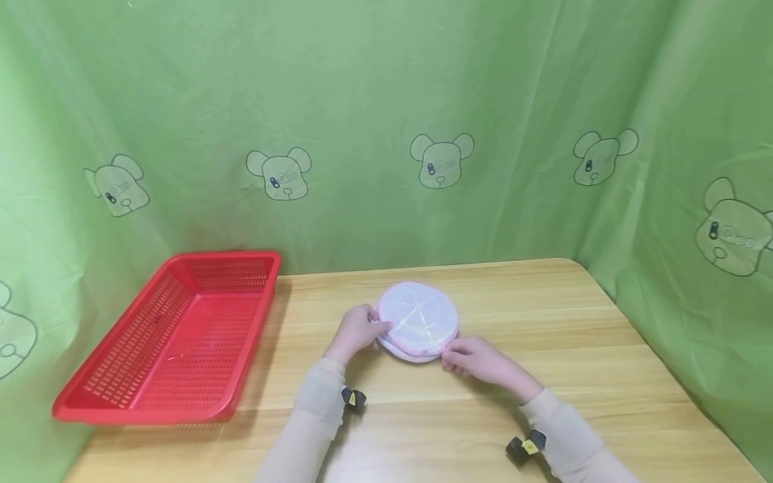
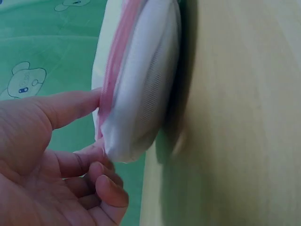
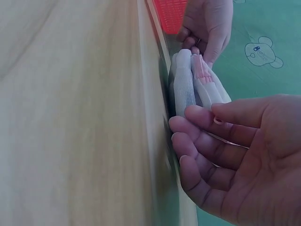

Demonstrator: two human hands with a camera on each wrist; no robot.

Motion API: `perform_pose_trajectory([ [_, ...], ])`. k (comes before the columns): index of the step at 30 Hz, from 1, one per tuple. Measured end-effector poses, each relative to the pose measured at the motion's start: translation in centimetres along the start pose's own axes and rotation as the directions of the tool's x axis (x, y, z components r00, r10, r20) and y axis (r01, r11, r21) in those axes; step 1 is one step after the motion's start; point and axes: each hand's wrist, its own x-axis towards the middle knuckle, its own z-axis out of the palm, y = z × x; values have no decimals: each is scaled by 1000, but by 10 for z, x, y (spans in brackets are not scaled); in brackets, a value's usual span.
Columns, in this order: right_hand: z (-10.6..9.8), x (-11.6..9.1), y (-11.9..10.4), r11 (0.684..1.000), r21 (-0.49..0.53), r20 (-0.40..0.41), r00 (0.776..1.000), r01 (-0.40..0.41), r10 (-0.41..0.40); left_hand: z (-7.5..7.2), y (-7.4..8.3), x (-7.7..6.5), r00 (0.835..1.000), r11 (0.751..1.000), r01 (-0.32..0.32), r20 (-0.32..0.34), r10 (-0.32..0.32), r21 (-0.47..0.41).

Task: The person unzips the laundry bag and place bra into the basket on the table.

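A round white mesh laundry bag [image 1: 418, 316] with pink edging lies on the wooden table in the head view. Along its side runs a pink zipper [image 2: 117, 61], seen close in the left wrist view. My left hand [image 1: 357, 330] pinches the bag's left rim between thumb and fingers. At the near right edge, my right hand [image 1: 478, 359] pinches the small pink zipper pull [image 3: 217, 121] between thumb and index finger, its other fingers loosely curled. What the bag may hold inside cannot be seen.
To the left stands a red plastic basket [image 1: 232, 396] with slotted walls, on the wooden table [image 1: 543, 302]. A green curtain [image 1: 362, 221] printed with bear heads hangs behind the table and along both sides. Black cameras are strapped to both wrists.
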Motion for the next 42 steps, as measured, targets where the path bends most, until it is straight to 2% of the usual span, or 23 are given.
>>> perform_pose_trajectory([
  [5,2,-1,-3,1000,-24,-8,1000,7,-7,0,6,-3,1000,1000,11,-9,-11,15],
  [11,5,-1,-5,997,-60,-9,999,47,-48,2,12,-4,997,991,64,39,-60,-121],
  [14,7,-1,-4,995,-78,-11,998,57,-58,4,11,-3,997,984,74,46,-68,-159],
  [18,9,0,-2,995,-77,-8,998,62,-63,6,8,0,996,969,89,45,-81,-232],
  [25,7,0,-3,995,-70,-7,997,73,-74,8,1,6,993,925,122,50,-111,-360],
  [31,5,0,-4,995,-58,10,997,77,-77,7,0,6,991,911,134,47,-126,-389],
  [42,1,-2,-5,997,-46,25,998,65,-64,4,-6,8,992,916,124,55,-112,-381],
])
